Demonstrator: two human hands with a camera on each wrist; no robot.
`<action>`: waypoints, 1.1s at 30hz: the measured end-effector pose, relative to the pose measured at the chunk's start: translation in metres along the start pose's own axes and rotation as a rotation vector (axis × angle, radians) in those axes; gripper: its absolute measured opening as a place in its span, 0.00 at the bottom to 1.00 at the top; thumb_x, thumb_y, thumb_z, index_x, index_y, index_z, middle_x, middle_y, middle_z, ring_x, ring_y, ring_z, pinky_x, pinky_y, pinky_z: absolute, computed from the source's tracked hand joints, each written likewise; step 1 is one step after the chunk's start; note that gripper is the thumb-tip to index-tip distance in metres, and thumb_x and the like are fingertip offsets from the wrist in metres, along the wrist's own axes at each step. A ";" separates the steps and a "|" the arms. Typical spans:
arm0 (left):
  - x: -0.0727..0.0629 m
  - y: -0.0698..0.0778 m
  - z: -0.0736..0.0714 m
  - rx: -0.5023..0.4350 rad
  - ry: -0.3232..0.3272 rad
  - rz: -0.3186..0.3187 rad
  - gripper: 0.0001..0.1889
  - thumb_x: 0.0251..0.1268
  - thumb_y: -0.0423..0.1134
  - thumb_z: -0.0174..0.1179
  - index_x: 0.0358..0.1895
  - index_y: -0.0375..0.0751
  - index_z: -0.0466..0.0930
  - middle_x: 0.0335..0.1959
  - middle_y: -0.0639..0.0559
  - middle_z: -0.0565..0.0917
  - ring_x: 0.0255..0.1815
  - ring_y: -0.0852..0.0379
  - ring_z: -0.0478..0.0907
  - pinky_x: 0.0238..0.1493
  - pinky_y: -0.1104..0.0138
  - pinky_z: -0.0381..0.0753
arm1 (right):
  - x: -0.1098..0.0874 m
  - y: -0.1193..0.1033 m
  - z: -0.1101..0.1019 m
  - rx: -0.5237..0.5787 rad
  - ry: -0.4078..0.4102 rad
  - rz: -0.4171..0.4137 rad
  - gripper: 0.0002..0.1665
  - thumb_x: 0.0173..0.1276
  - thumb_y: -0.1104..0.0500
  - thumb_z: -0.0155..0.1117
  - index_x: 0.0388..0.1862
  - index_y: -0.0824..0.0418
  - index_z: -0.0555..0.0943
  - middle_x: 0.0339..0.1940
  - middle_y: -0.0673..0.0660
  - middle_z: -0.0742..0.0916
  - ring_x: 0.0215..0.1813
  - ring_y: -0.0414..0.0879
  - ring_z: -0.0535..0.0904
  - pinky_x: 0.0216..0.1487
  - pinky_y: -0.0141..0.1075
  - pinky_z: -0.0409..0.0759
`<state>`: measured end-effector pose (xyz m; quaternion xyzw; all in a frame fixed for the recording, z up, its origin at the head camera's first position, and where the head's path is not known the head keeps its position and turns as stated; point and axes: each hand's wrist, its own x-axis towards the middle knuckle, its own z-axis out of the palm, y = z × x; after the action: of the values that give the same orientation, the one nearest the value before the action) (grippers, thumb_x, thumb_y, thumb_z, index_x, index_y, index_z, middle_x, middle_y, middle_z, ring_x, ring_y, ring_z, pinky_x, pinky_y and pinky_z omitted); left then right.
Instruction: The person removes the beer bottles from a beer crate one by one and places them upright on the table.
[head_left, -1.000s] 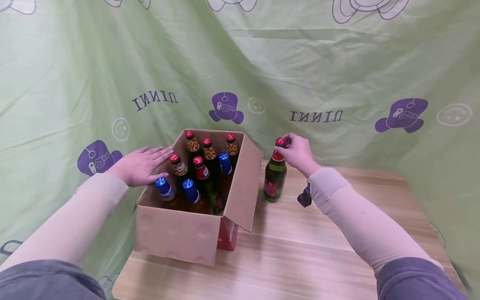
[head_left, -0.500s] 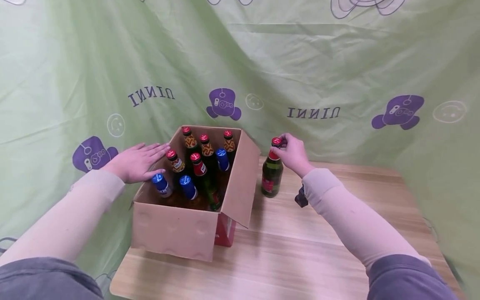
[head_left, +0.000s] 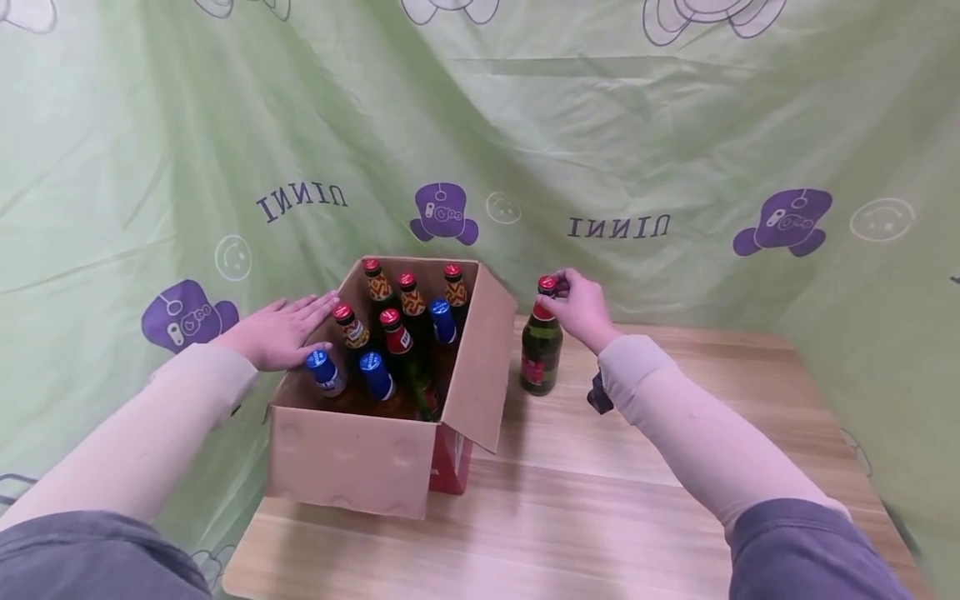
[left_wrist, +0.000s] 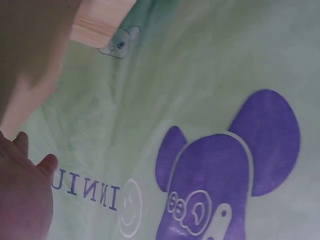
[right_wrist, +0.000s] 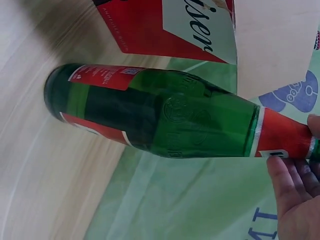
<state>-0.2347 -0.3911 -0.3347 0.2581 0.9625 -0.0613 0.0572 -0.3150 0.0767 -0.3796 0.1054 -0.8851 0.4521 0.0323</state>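
To the right of an open cardboard box point(head_left: 345, 458), a green glass beer bottle point(head_left: 542, 358) with a red neck label and red cap stands upright on the table. My right hand point(head_left: 583, 310) pinches its neck just below the cap; the right wrist view shows fingers point(right_wrist: 282, 182) on the red neck label. My left hand point(head_left: 281, 333) lies flat along the box's left side, fingers straight and spread, holding nothing. Inside the box stand several bottles, some red-capped like the front one point(head_left: 397, 333), others with blue tops, such as the blue-topped bottle point(head_left: 377, 375) near the front.
The box sits at the left of a light wooden table point(head_left: 637, 483), its right flap point(head_left: 483, 367) folded outward towards the bottle. A green printed curtain point(head_left: 600, 108) hangs behind the table and along its sides.
The head view has shifted slightly. Both hands keep their places, the left at the box and the right on the bottle's neck.
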 end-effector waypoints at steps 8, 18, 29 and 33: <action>-0.005 0.004 0.002 0.033 -0.045 -0.046 0.41 0.80 0.57 0.51 0.81 0.29 0.54 0.81 0.33 0.57 0.79 0.29 0.54 0.73 0.32 0.53 | 0.009 -0.019 -0.010 0.071 -0.021 -0.071 0.43 0.73 0.55 0.71 0.78 0.68 0.62 0.70 0.69 0.78 0.71 0.61 0.74 0.70 0.50 0.73; 0.000 -0.008 0.011 0.040 0.019 -0.004 0.43 0.77 0.59 0.53 0.81 0.30 0.55 0.81 0.34 0.58 0.79 0.31 0.55 0.74 0.32 0.54 | 0.004 -0.065 -0.013 0.125 -0.081 -0.195 0.41 0.73 0.57 0.70 0.79 0.64 0.65 0.72 0.65 0.77 0.71 0.60 0.74 0.72 0.47 0.71; 0.001 -0.006 0.010 -0.008 0.033 -0.003 0.43 0.79 0.60 0.50 0.81 0.30 0.53 0.82 0.35 0.57 0.80 0.32 0.53 0.75 0.35 0.52 | -0.006 -0.092 0.017 0.043 -0.362 -0.288 0.30 0.75 0.58 0.68 0.71 0.70 0.75 0.67 0.65 0.82 0.67 0.59 0.79 0.68 0.44 0.76; -0.002 -0.002 0.007 -0.027 0.027 -0.019 0.43 0.78 0.60 0.51 0.81 0.30 0.53 0.81 0.34 0.57 0.80 0.31 0.52 0.75 0.34 0.52 | -0.004 -0.096 0.028 -0.019 -0.420 -0.289 0.30 0.75 0.57 0.67 0.71 0.68 0.76 0.66 0.64 0.83 0.67 0.56 0.79 0.68 0.45 0.77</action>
<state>-0.2331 -0.3948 -0.3410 0.2488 0.9664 -0.0453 0.0471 -0.2897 0.0003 -0.3209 0.3222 -0.8524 0.4024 -0.0872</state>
